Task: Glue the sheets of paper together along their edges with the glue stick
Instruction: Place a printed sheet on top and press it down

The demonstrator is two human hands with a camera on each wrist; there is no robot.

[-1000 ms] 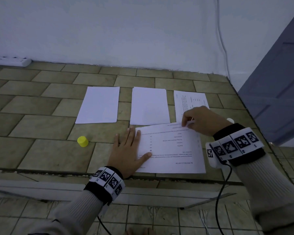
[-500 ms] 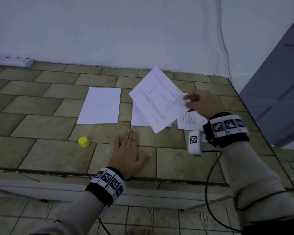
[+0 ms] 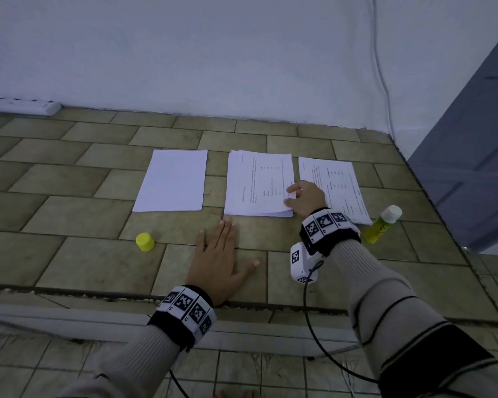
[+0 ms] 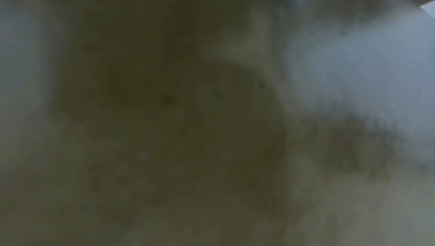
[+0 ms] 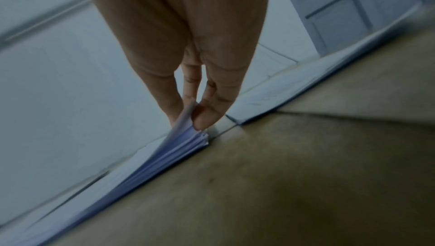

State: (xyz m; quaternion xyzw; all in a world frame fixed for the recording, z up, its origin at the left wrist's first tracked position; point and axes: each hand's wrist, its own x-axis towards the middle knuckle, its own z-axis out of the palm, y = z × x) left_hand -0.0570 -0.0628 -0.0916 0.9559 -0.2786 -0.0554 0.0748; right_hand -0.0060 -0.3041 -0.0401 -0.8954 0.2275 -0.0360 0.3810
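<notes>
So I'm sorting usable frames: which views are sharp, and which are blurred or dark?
Head view: dim, bluish, but sharp; left hand flat on tiles. Left wrist view: dark, shapeless blur, unusable. Right wrist view: right hand pinching the paper stack is fairly clear, surroundings smeared.

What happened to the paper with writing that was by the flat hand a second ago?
The right hand lifted the printed sheet off the tiles near the left hand, carried it away from the person and laid it on the middle stack, where it still pinches the edge. The glue stick now shows. The left hand, yellow cap and blank stack stayed put.
</notes>
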